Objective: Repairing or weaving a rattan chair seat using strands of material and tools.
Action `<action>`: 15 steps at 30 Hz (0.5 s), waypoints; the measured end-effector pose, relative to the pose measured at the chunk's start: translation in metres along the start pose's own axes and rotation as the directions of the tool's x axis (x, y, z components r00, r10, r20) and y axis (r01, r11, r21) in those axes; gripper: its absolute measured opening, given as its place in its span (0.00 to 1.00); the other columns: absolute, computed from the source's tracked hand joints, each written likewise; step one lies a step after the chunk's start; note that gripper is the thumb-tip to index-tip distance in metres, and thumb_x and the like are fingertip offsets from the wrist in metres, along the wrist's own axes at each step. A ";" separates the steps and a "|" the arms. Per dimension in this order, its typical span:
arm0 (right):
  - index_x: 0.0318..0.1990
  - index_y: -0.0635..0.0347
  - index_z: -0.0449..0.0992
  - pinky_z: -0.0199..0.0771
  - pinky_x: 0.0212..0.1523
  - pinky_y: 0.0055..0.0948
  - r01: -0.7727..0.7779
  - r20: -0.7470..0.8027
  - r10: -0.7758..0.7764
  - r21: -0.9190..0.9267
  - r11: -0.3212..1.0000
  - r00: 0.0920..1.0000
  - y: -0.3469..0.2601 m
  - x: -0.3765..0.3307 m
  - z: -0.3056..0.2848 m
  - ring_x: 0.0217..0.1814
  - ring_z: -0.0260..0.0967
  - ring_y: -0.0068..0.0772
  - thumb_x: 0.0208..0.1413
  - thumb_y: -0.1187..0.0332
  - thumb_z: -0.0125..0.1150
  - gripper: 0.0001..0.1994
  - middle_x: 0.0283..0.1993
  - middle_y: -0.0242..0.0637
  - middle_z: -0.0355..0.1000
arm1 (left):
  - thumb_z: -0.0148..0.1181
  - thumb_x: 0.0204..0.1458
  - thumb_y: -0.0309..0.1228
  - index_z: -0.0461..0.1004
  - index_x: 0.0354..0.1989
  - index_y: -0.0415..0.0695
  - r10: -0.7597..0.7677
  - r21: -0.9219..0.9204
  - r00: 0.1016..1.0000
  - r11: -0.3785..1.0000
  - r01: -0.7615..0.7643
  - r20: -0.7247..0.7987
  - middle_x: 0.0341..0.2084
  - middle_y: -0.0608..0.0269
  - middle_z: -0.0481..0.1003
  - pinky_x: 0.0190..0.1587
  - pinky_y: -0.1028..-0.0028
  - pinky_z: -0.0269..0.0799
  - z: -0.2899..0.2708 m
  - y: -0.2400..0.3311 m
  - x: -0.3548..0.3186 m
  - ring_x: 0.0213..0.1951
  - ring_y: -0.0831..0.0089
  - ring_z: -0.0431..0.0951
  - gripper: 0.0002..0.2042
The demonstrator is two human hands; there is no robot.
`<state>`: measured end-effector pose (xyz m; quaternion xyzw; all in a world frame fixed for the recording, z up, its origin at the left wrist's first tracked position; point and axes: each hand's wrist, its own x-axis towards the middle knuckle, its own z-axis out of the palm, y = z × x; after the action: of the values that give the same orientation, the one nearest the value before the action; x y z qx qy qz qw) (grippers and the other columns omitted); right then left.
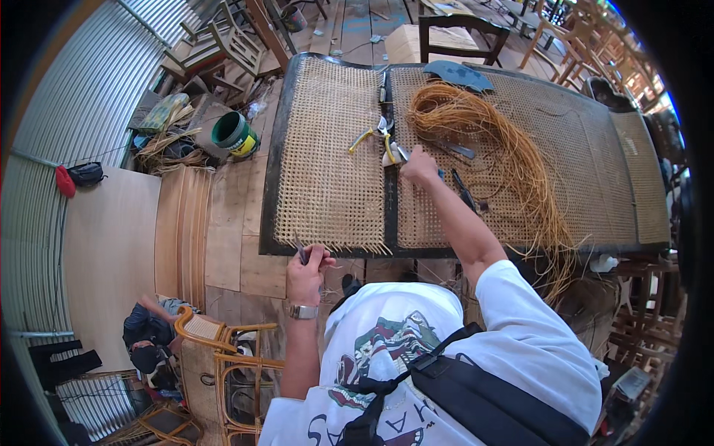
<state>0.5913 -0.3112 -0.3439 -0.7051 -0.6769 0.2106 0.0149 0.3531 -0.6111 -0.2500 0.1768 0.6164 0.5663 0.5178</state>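
Note:
A dark frame (391, 215) with woven cane webbing (327, 149) lies flat before me. My left hand (303, 273), at its near edge by loose cane ends, is closed around a slim pointed metal tool (300, 250). My right hand (419, 165) reaches over the dark middle bar and is closed on a small tool with a shiny metal part (403, 153); its kind is mostly hidden. Beside it lie yellow-handled pliers (362, 139) and a black-handled tool (462, 190). A large bundle of orange-brown cane strands (513, 141) spreads across the right-hand webbing.
A blue-grey curved piece (459, 75) lies at the webbing's far edge. On the plank floor to the left stands a green bucket (235, 134). A rattan chair (223, 338) and another person (149, 342) are at lower left. Wooden chairs (461, 33) stand beyond the frame.

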 end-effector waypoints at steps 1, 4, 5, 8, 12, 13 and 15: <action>0.54 0.68 0.66 0.76 0.49 0.36 -0.064 -0.024 0.069 0.173 0.983 0.997 0.013 0.007 0.006 0.49 0.76 0.51 0.47 0.66 0.61 0.26 0.49 0.55 0.74 | 0.59 0.61 0.34 0.75 0.38 0.40 -0.009 0.001 1.000 1.000 0.009 0.000 0.29 0.63 0.78 0.27 0.79 0.73 0.003 0.001 0.005 0.28 0.76 0.80 0.09; 0.53 0.67 0.68 0.72 0.30 0.29 0.026 0.046 -0.122 0.846 0.532 0.991 0.052 -0.011 -0.002 0.31 0.72 0.30 0.56 0.66 0.53 0.19 0.39 0.40 0.73 | 0.60 0.61 0.36 0.74 0.37 0.44 0.024 0.071 0.997 0.997 -0.029 0.073 0.28 0.66 0.78 0.18 0.84 0.60 0.011 0.000 0.017 0.26 0.77 0.80 0.08; 0.53 0.65 0.68 0.71 0.28 0.27 0.056 -0.036 -0.066 0.939 0.339 0.997 0.041 -0.052 -0.027 0.30 0.70 0.26 0.60 0.65 0.52 0.17 0.36 0.37 0.73 | 0.60 0.61 0.36 0.74 0.37 0.44 0.007 0.072 0.998 0.997 -0.011 0.060 0.28 0.66 0.78 0.18 0.84 0.60 0.011 -0.003 0.021 0.26 0.77 0.80 0.08; 0.51 0.62 0.69 0.70 0.28 0.24 0.015 0.009 -0.099 0.971 0.238 0.995 0.049 -0.123 -0.049 0.28 0.68 0.20 0.65 0.63 0.51 0.14 0.32 0.34 0.71 | 0.60 0.61 0.36 0.74 0.34 0.44 0.033 0.056 0.997 0.998 -0.037 0.073 0.25 0.67 0.77 0.19 0.83 0.61 0.019 -0.010 0.027 0.22 0.79 0.77 0.09; 0.50 0.60 0.69 0.69 0.28 0.23 -0.186 0.226 -0.178 0.959 0.214 0.958 0.054 -0.174 -0.016 0.27 0.66 0.19 0.68 0.59 0.51 0.14 0.33 0.32 0.70 | 0.60 0.59 0.34 0.74 0.29 0.44 0.024 0.228 0.995 0.973 -0.045 0.093 0.20 0.69 0.74 0.19 0.83 0.62 0.031 -0.015 0.025 0.18 0.83 0.70 0.09; 0.49 0.59 0.69 0.68 0.27 0.22 -0.239 0.274 -0.269 0.958 0.155 0.923 0.046 -0.188 -0.005 0.27 0.66 0.19 0.68 0.58 0.51 0.14 0.33 0.31 0.70 | 0.60 0.59 0.34 0.74 0.27 0.44 0.033 0.264 0.996 0.963 -0.054 0.083 0.18 0.70 0.73 0.19 0.82 0.62 0.037 -0.016 0.021 0.17 0.84 0.68 0.09; 0.48 0.59 0.70 0.68 0.27 0.21 -0.310 0.325 -0.353 0.946 0.100 0.877 0.027 -0.211 0.006 0.27 0.66 0.18 0.68 0.57 0.51 0.14 0.32 0.31 0.70 | 0.61 0.58 0.32 0.74 0.26 0.42 0.028 0.328 0.997 0.943 -0.049 0.068 0.18 0.72 0.72 0.23 0.82 0.65 0.047 -0.017 0.014 0.20 0.86 0.69 0.10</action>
<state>0.6160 -0.5182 -0.2989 -0.4203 -0.3467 0.7753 0.3194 0.3933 -0.5806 -0.2622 0.2905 0.6822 0.4594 0.4890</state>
